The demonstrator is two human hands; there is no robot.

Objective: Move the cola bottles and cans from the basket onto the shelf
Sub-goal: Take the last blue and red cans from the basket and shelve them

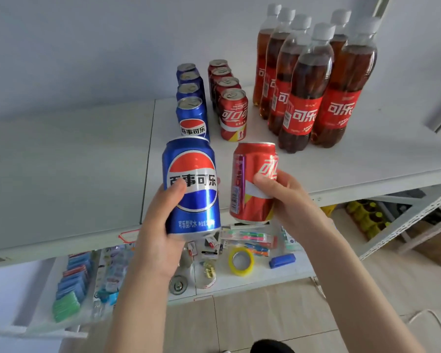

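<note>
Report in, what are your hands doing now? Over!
Left hand grips blue can, right hand grips red can. Neither set on shelf yet. Bare shelf before blue row and red row.

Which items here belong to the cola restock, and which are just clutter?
Job: blue can in left hand; red can in right hand; blue can row, red can row and cola bottles already on the top shelf.
Lying about: yellow tape roll, blue case, blue and green packets on the lower shelf.
</note>
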